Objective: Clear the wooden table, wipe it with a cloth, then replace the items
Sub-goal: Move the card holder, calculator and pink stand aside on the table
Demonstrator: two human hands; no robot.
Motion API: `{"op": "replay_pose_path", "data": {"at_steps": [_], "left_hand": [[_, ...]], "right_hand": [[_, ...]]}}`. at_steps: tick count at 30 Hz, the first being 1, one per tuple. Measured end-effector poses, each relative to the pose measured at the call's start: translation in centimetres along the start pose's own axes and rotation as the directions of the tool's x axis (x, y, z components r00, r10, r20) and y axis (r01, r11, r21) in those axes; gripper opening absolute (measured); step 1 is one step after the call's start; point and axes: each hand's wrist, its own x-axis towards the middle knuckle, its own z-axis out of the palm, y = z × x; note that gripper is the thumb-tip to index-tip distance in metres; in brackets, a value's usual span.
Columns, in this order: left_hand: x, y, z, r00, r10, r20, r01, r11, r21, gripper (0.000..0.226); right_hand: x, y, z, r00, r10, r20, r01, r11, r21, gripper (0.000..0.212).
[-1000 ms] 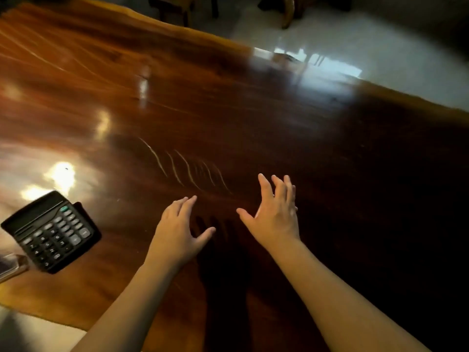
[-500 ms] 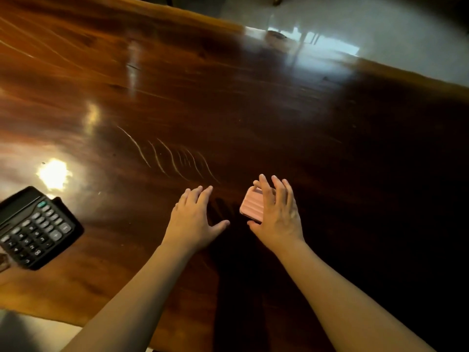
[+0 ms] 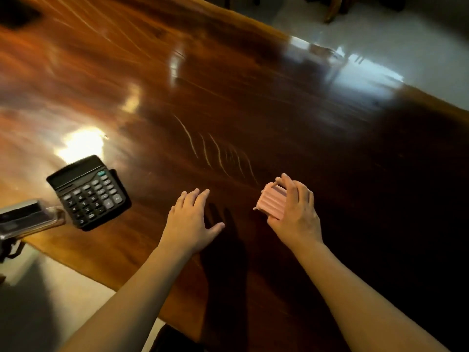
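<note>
My right hand [image 3: 295,214] is shut on a small pink ribbed case [image 3: 271,203] shaped like a tiny suitcase, held just above the glossy dark wooden table [image 3: 228,97]. My left hand [image 3: 190,219] hovers flat and open beside it, fingers apart, holding nothing. A black desk calculator [image 3: 88,193] lies tilted on the table at the left, near the front edge. Left of the calculator, a clear-cased dark object [image 3: 25,219] overhangs the table's corner.
The table's near edge runs diagonally from the lower left to the bottom centre, with pale floor [image 3: 63,288] below it. Beyond the far edge is shiny pale floor [image 3: 380,47] and chair legs [image 3: 332,8] at the top right.
The pink case came into my right hand, which was empty a second ago, and now sits more exposed in my grip. The view shifted, bringing the calculator and clear-cased object further in.
</note>
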Motion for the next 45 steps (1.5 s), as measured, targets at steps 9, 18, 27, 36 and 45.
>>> {"op": "replay_pose_path", "data": {"at_steps": [9, 18, 27, 36, 45], "left_hand": [[-2.9, -6.9, -1.6, 0.985, -0.164, -0.051, 0.161, 0.986, -0.053, 0.1], [-6.2, -13.1, -3.0, 0.949, -0.291, -0.12, 0.272, 0.95, -0.154, 0.099], [-9.0, -16.3, -3.8, 0.932, -0.344, -0.118, 0.315, 0.925, -0.212, 0.101], [-9.1, -17.3, -4.7, 0.937, -0.338, -0.092, 0.308, 0.92, -0.243, 0.104], [-9.0, -17.2, -6.3, 0.962, -0.261, -0.079, 0.234, 0.938, -0.258, 0.103]], "right_hand": [[3.9, -8.7, 1.6, 0.975, -0.216, 0.051, 0.212, 0.974, 0.076, 0.106], [7.6, -19.0, 4.2, 0.884, -0.455, 0.106, 0.45, 0.891, 0.067, 0.105], [9.5, -26.2, 7.2, 0.794, -0.576, 0.196, 0.585, 0.811, 0.013, 0.109], [9.5, -27.4, 8.5, 0.77, -0.579, 0.268, 0.619, 0.78, -0.093, 0.117], [8.9, -26.9, 7.3, 0.809, -0.519, 0.277, 0.568, 0.81, -0.143, 0.134]]}}
